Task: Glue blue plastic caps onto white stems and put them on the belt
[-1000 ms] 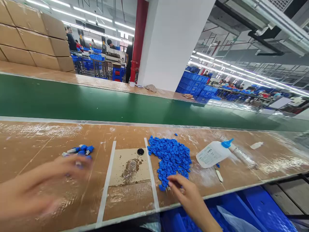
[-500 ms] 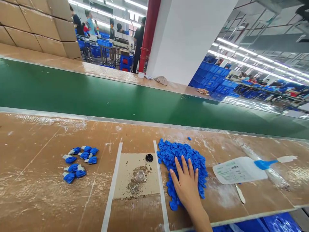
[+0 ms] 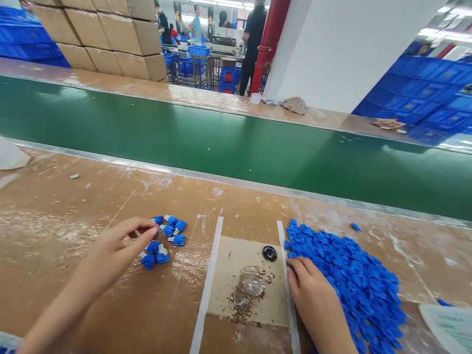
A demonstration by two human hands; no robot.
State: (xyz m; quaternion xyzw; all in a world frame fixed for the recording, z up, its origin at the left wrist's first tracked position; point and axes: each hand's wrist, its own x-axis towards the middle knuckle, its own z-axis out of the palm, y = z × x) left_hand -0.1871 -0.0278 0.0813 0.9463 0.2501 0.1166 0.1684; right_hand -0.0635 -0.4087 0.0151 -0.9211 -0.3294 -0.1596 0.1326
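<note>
My left hand [image 3: 121,248] reaches to the small group of blue pieces with whitish tabs [image 3: 168,230] on the left of the table. Its thumb and forefinger are pinched together at the group's near-left side; what lies between them is hidden. My right hand [image 3: 319,297] rests at the left edge of a wide pile of flat blue pieces [image 3: 363,278]. Its fingers are curled together by the right tape strip, and I cannot make out what they hold. Between the hands, a clear round piece [image 3: 253,285] sits on a wet, speckled beige sheet [image 3: 224,295], near a black ridged disc [image 3: 270,253].
White tape strips [image 3: 209,280] flank the sheet. A green conveyor belt [image 3: 206,132] crosses behind the table. A white plastic item [image 3: 448,324] lies at the right edge. Cardboard boxes [image 3: 110,37], a red pipe [image 3: 263,54] and several people stand beyond.
My right hand has moved from spread flat on the blue pile to its left edge, fingers now curled. My left hand has come into view at the tabbed pieces. The view has turned left.
</note>
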